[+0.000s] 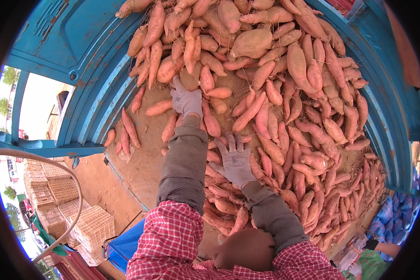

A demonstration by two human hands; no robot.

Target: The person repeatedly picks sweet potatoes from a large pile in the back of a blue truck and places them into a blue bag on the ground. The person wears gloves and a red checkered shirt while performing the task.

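Sweet potatoes [311, 136] lie heaped over a dirty truck bed, thickest at the top and right. My left hand [187, 98], in a pale grey work glove, reaches forward to the near side of a large round sweet potato [190, 78]; whether it grips anything cannot be told. Small sweet potatoes lie beside it. My right hand [235, 159], gloved alike, rests spread, palm down, on the heap, its fingertips at a slim sweet potato [227, 140]. Both forearms have dark striped sleeve covers below red checked sleeves.
Blue metal truck walls [101, 101] curve along both sides. Woven crates [92, 224] stand stacked at the lower left, near a blue container [126, 245] and a bent hose [78, 196]. Another person's gloved hand [355, 268] and blue bags [393, 213] are at the lower right.
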